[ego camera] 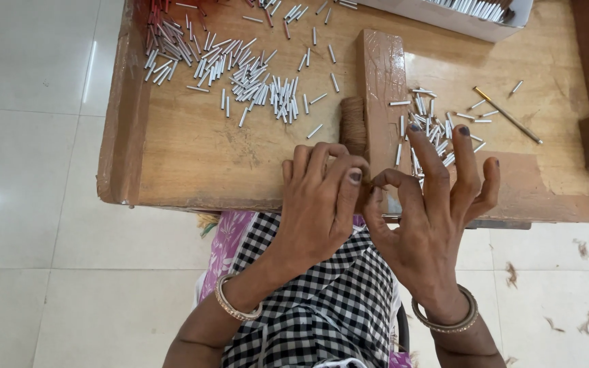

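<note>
Nearest the camera, a black-and-white checked cloth covered the person's lap, with a bangle on each wrist. Above it, the left hand and right hand met at the near edge of the wooden desk. The left hand's fingers were curled inward, thumb pressed against the right thumb and forefinger, which closed in a pinch on something small and brownish; what it was could not be told. The right hand's other three fingers stood spread and raised, free of anything.

Just beyond the pinch, a spool of brown thread lay against the left side of a raised wooden block. To the right of the block, a small scatter of short white tubes lay under the raised fingertips, with a thin brass rod farther right. On the far left spread a larger heap of white tubes, and a white box sat at the far edge.
</note>
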